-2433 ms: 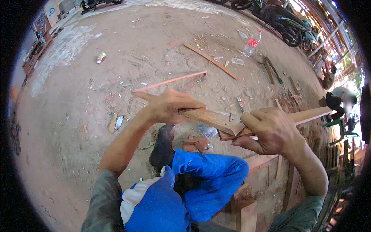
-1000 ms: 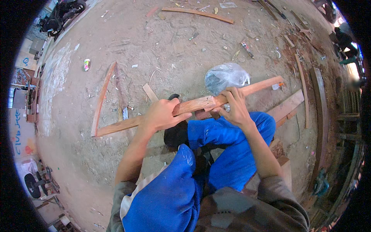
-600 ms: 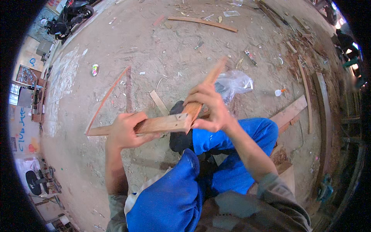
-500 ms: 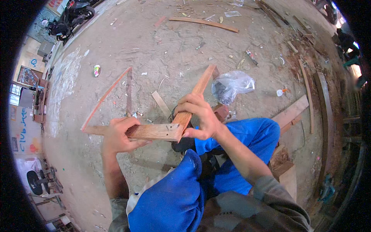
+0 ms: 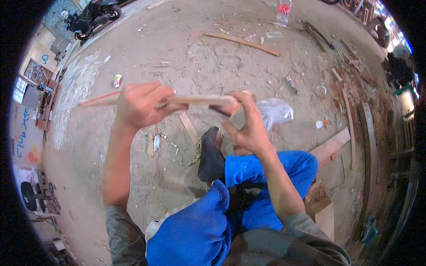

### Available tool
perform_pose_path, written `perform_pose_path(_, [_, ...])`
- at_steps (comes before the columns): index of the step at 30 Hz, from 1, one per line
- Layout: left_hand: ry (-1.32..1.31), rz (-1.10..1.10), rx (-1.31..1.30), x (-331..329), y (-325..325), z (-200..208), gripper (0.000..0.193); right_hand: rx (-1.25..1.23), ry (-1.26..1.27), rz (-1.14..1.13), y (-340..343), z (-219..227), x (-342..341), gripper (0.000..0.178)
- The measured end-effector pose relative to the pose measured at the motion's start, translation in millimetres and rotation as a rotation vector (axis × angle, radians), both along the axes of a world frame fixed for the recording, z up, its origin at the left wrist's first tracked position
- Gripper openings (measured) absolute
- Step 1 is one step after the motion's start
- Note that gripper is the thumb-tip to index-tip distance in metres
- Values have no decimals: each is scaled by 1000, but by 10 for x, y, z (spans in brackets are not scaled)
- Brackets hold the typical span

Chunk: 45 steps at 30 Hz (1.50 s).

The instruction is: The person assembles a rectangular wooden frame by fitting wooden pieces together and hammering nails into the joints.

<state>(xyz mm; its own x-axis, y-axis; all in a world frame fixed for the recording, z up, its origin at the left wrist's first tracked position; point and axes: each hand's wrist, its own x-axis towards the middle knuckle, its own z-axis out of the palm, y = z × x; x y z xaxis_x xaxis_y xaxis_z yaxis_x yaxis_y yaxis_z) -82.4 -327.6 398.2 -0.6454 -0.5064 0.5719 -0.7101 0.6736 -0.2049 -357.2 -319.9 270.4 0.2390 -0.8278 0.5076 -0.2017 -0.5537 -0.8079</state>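
A wooden frame of joined strips is held up in front of me, seen nearly edge-on. Its left part runs out past my wrist as a thin reddish strip. My left hand wraps round the near strip, fingers over the top and thumb below. At the right corner my right hand grips the frame between fingers and thumb, slightly blurred by motion. Behind that corner a clear plastic bag lies on the ground. My dark shoe is below the frame.
A short wood offcut lies beyond my foot, and a long thin strip farther off. Boards and planks lie at the right, near a small white bottle. A motorbike stands far left; a plastic bottle is at the back.
Both hands have lifted the wooden frame up and away from my lap. It has tilted from showing its flat face to nearly edge-on. The right hand has shifted slightly right.
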Motion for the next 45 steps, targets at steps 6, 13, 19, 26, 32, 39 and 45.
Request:
perform_pose_path(6, [94,74,326,-459,-686,587,15,-22,83,-133,-758,371,-171,53])
perform_pose_path(13, [244,9,279,-585,-1134,630,19,35,10,-70,-1164,378,-231,43])
perform_pose_path(19, [241,186,256,-612,-1263,584,32,261,-134,9,-1244,325,-291,26])
perform_pose_path(26, [210,52,273,-520,-1406,649,28,214,-35,30,-1291,435,-312,29])
perform_pose_path(32, [242,75,143,-511,-1323,519,24,341,-74,-8,-1025,138,-283,52])
perform_pose_path(39, [356,107,168,-491,-753,316,18,480,851,-414,356,-1621,-636,91])
perform_pose_path(45, [376,130,194,-455,-35,146,21,677,575,-429,670,-1722,-821,93])
